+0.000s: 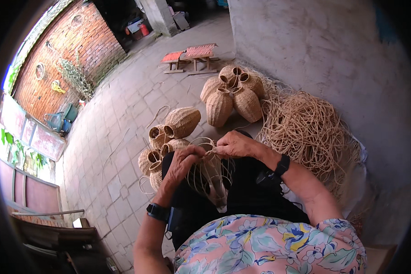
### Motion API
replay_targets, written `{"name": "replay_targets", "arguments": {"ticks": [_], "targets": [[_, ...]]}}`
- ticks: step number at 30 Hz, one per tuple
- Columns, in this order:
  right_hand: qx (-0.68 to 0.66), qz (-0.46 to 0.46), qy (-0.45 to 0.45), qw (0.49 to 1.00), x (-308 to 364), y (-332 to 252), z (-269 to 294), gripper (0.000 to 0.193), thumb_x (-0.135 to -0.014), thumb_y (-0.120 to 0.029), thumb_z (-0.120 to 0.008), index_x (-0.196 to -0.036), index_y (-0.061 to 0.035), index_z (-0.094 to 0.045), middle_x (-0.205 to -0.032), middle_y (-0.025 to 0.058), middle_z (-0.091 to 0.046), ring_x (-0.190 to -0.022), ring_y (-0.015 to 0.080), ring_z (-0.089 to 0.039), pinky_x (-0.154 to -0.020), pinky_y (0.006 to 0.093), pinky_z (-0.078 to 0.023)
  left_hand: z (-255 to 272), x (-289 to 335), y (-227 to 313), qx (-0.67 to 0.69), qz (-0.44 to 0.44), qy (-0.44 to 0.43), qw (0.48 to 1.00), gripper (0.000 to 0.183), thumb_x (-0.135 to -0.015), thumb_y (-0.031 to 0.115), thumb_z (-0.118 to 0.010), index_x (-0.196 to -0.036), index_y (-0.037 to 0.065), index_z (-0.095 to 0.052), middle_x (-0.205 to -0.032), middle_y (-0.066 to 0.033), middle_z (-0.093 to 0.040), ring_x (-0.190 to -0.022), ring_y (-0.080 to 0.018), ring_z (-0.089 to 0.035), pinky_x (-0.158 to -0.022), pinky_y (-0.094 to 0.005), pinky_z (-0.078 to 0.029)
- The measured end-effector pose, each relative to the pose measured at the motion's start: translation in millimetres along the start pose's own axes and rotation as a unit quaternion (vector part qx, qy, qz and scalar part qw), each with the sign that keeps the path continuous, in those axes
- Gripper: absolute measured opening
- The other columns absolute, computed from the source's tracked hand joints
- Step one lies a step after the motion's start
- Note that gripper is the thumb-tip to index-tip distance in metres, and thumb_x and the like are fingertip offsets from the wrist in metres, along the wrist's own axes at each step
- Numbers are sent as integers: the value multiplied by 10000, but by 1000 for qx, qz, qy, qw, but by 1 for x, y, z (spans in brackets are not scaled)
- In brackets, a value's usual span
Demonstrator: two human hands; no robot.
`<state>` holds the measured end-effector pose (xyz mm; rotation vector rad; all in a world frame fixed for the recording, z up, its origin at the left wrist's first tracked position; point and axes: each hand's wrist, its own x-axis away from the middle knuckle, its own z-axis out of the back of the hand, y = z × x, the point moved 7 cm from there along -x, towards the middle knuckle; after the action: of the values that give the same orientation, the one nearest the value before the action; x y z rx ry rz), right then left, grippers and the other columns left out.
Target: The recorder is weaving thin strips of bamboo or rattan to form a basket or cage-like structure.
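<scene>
Between my knees stands an open basket frame (218, 181) of thin curved ribs, with a pale, solid form showing inside it. A twisted tan cord (210, 152) runs along the near side of its top, and a loop of cord arches above. My left hand (187, 159) is closed, its thumb and fingers pinching the cord's left end. My right hand (238, 144) is closed on the same cord from the right, fingers bent over it. The fingertips almost meet, and they partly cover the grip. A dark band sits on each wrist.
Several finished woven baskets (182, 122) lie left of my knees, and more baskets (218, 108) stand ahead. A large heap of tan cord (306, 130) lies right, against a grey wall (315, 45). Two low stools (200, 51) with red woven seats stand farther off on the paved floor (118, 155).
</scene>
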<state>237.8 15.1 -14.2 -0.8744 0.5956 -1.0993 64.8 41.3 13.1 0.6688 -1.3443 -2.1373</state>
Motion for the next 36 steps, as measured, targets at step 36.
{"name": "replay_targets", "arguments": {"ticks": [36], "targets": [[158, 106, 192, 963, 19, 3, 13, 247, -934, -237, -640, -1144, -108, -622, -1007, 73, -667, -975, 279, -646, -837, 448, -468, -1, -2, -12, -18, 16, -10, 1000, 253, -796, 144, -551, -971, -4, -657, -900, -86, -666, -860, -185, -627, -823, -317, -506]]}}
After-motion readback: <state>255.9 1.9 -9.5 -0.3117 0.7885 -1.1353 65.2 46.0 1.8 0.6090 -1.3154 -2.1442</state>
